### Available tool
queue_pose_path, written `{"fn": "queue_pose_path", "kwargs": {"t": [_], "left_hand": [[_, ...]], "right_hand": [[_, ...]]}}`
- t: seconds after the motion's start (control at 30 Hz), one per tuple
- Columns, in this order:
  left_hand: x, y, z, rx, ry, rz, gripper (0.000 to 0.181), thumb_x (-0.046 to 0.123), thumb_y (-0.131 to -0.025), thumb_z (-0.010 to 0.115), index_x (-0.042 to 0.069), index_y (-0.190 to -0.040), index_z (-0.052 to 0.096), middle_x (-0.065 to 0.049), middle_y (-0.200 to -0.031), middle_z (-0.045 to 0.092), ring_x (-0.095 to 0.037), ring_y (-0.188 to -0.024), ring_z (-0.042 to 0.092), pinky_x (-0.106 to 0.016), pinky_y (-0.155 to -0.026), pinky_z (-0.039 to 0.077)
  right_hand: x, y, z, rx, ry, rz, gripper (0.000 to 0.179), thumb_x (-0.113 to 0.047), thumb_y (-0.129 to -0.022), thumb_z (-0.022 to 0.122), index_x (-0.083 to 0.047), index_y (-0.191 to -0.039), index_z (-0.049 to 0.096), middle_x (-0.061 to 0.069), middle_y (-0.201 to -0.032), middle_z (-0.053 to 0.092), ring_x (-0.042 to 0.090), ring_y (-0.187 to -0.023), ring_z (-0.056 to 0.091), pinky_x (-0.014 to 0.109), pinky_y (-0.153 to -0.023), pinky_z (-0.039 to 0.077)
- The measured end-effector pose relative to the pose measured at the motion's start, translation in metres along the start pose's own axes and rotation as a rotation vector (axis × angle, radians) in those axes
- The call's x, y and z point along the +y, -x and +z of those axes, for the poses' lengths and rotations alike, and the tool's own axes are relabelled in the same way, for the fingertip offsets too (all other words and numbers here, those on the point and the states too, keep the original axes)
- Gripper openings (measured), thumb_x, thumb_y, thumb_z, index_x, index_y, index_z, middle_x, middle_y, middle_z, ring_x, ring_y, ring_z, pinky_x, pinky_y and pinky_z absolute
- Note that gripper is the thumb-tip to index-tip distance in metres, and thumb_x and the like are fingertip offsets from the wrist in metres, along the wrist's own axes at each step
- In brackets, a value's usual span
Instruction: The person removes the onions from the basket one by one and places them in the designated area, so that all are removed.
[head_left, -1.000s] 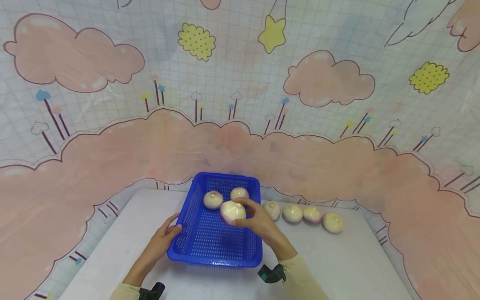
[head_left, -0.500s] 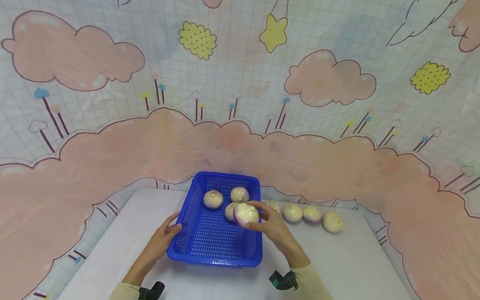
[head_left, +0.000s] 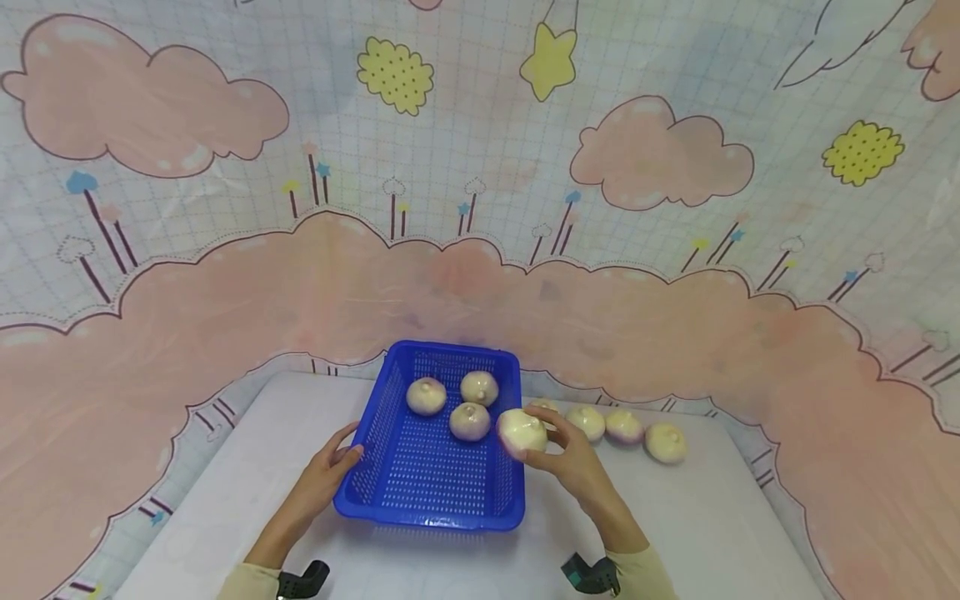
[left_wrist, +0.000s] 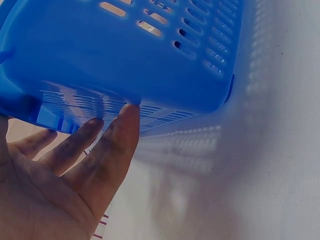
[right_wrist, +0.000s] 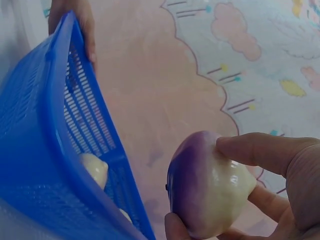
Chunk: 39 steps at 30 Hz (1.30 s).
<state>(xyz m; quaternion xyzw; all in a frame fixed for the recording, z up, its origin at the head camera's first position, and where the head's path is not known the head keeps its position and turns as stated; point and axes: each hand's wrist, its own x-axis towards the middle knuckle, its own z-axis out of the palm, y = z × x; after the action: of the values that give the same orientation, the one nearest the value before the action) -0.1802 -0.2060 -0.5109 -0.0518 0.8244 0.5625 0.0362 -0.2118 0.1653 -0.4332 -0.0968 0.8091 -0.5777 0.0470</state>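
Observation:
My right hand (head_left: 577, 465) pinches a white-and-purple turnip (head_left: 519, 433) between thumb and fingers, at the right rim of a blue plastic basket (head_left: 431, 492) in the head view. The right wrist view shows the same turnip (right_wrist: 207, 185) raised beside the basket wall, its purple side toward the basket. With the thumb over the left rim and the fingers along the outer wall, my left hand (head_left: 326, 477) holds the basket. Inside the basket lie three turnips: one at left (head_left: 426, 397), another at the back right (head_left: 478, 388), and a third turnip (head_left: 470, 423) just in front of that.
Several more turnips (head_left: 624, 427) stand in a row on the white table (head_left: 697, 533), right of the basket; the nearest one is partly hidden behind my right hand. A patterned cloth (head_left: 637, 325) with clouds hangs behind the table.
My right hand has carried its turnip rightward, from over the basket's middle to its right rim, uncovering the front turnip inside. My left hand and the basket stay put.

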Motion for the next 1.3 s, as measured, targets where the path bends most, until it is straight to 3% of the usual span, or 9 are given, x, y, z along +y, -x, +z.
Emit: {"fn": "queue_pose_path", "kwargs": {"t": [0.3, 0.47, 0.7, 1.03, 1.3], "left_hand": [[-0.001, 0.0, -0.001, -0.004, 0.0, 0.008, 0.062, 0.039, -0.104, 0.046, 0.012, -0.155, 0.024, -0.031, -0.143, 0.049, -0.044, -0.123, 0.058, -0.057, -0.1, 0.048], [-0.001, -0.001, -0.001, -0.003, 0.0, 0.002, 0.062, 0.04, -0.103, 0.046, 0.013, -0.155, 0.024, -0.03, -0.142, 0.05, -0.042, -0.123, 0.058, -0.056, -0.101, 0.047], [-0.001, -0.001, -0.001, -0.011, 0.005, 0.003, 0.063, 0.04, -0.103, 0.046, 0.013, -0.155, 0.023, -0.03, -0.142, 0.05, -0.041, -0.122, 0.059, -0.055, -0.1, 0.048], [0.0, 0.001, -0.001, -0.009, 0.01, -0.001, 0.062, 0.039, -0.104, 0.046, 0.013, -0.155, 0.023, -0.031, -0.143, 0.048, -0.043, -0.124, 0.057, -0.056, -0.101, 0.047], [-0.001, 0.0, -0.001, -0.005, 0.028, 0.001, 0.062, 0.039, -0.104, 0.046, 0.013, -0.155, 0.024, -0.03, -0.141, 0.05, -0.041, -0.121, 0.06, -0.054, -0.101, 0.048]], "right_hand": [[0.012, 0.007, -0.017, 0.049, 0.052, 0.013, 0.06, -0.019, -0.081, 0.08, -0.022, -0.136, 0.057, 0.008, -0.153, 0.043, 0.038, -0.13, 0.049, 0.05, -0.092, 0.05], [0.017, 0.008, -0.029, 0.074, 0.06, 0.027, 0.058, -0.013, -0.081, 0.078, -0.02, -0.135, 0.057, 0.009, -0.153, 0.04, 0.039, -0.131, 0.048, 0.044, -0.089, 0.05], [0.026, 0.005, -0.039, 0.089, 0.09, 0.036, 0.059, -0.014, -0.081, 0.078, -0.016, -0.136, 0.056, 0.01, -0.152, 0.043, 0.04, -0.13, 0.049, 0.045, -0.09, 0.051], [0.055, -0.009, -0.035, 0.105, 0.079, 0.105, 0.059, -0.014, -0.08, 0.079, -0.015, -0.135, 0.057, 0.016, -0.147, 0.048, 0.039, -0.127, 0.053, 0.044, -0.091, 0.05], [0.072, -0.018, -0.021, 0.088, 0.141, 0.102, 0.059, -0.01, -0.075, 0.08, -0.01, -0.13, 0.059, 0.019, -0.14, 0.052, 0.042, -0.121, 0.056, 0.045, -0.09, 0.051]]}}
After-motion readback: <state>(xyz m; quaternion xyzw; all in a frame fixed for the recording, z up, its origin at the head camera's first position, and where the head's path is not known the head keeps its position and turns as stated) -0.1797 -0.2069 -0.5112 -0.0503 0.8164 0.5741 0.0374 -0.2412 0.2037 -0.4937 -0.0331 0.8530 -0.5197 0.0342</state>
